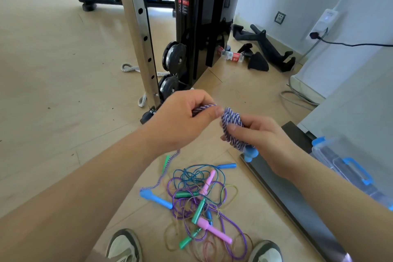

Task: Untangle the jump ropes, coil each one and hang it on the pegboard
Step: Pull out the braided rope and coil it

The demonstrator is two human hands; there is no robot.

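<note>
Coiling step: the right hand (261, 140) grips the striped rope's coil (231, 125) and the left hand (180, 121) pinches the strand feeding it. The slack hangs to the near floor (63, 70) beside the tangle (200, 198). Next, probably, wind in the slack; no pegboard in view.

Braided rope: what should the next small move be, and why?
Probably one more wrap: the left hand carries the rope it pinches round the coil gripped in the right hand. A length of rope hangs loose down to the blue handle on the floor, so the coil looks unfinished.
</note>
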